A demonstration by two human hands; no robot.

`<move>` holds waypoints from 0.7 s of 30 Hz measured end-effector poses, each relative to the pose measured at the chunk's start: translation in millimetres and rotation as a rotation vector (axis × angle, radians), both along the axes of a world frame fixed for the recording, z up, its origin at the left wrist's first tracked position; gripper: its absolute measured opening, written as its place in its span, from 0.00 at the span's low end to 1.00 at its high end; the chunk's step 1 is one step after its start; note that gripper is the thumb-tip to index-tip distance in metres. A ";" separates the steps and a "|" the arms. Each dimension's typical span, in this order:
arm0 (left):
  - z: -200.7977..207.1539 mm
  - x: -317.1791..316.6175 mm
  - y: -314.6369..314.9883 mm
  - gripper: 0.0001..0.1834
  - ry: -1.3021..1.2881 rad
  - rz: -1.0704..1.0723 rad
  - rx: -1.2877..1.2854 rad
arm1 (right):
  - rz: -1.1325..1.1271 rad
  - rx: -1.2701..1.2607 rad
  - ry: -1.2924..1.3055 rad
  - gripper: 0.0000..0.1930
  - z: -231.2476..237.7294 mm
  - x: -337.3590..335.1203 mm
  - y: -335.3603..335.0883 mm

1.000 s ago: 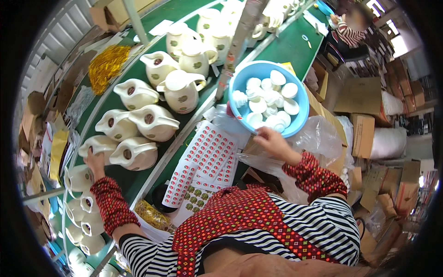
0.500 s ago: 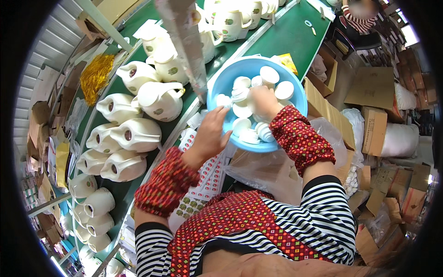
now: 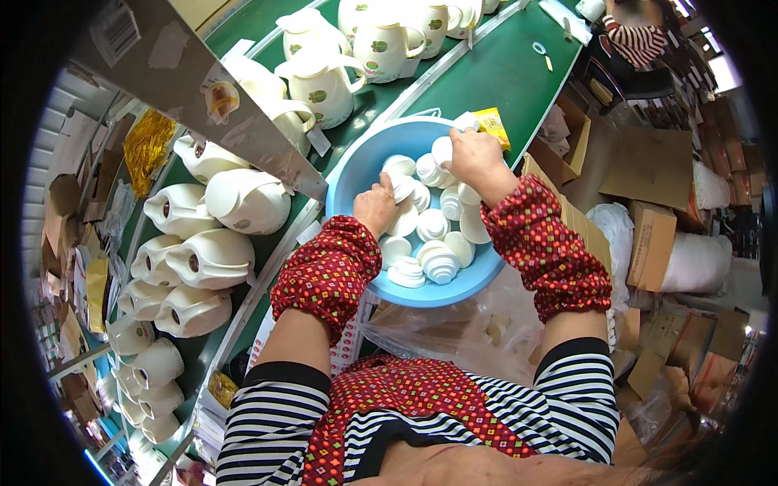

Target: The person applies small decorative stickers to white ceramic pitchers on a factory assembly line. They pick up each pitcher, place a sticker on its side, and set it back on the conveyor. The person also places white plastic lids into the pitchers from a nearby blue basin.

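Note:
A light blue basin [image 3: 344, 174] holds several round white stepped lids [image 3: 438, 262], lying loose and overlapping. At the basin's far right side, my right hand [image 3: 480, 160] is closed on a white lid [image 3: 442, 151], pinched by its edge. My left hand [image 3: 375, 208] reaches in over the left rim. Its fingers are bent against another white lid [image 3: 402, 187] among the pile; the thumb is partly hidden. Red patterned sleeve covers sit on both my forearms.
Cream jugs [image 3: 320, 89] with printed motifs stand on the green bench [image 3: 502, 73]; several more lie on their sides at the left. A grey metal post [image 3: 219, 97] slants down near the basin. A yellow packet [image 3: 492, 127] touches the far rim. Cardboard boxes [image 3: 652, 243] stand at right.
My left hand has moved from the basin's left rim in among the lids. My right hand has drawn back from the pile to the far right side with a lid in it.

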State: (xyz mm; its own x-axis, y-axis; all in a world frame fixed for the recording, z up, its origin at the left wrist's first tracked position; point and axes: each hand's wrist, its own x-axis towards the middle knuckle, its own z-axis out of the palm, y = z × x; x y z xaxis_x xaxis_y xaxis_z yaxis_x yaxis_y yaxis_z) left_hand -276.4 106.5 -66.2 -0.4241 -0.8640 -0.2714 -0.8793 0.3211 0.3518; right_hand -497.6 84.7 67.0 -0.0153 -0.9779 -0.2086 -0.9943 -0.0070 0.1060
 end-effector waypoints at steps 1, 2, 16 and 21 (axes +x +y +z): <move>0.5 1.0 0.0 0.41 -0.002 0.042 0.020 | 0.008 0.122 0.055 0.20 0.9 1.7 -7.9; 1.1 3.2 1.9 0.39 -0.004 0.084 0.039 | 0.048 0.184 0.101 0.20 -0.1 5.6 -11.7; 8.1 9.1 22.7 0.42 0.100 0.274 0.272 | 0.192 0.216 0.093 0.32 -12.7 10.4 -30.9; 42.5 5.5 13.3 0.36 0.446 0.242 0.199 | 0.197 0.387 -0.637 0.39 79.4 41.2 7.7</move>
State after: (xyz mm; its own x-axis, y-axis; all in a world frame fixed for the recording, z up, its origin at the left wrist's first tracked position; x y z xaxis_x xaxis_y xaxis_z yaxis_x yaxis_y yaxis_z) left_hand -270.9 119.8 -23.7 -0.3305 -0.9016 -0.2791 -0.6717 0.0170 0.7407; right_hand -456.4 92.4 146.4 0.3892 -0.8056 -0.4467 -0.8392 -0.1101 -0.5326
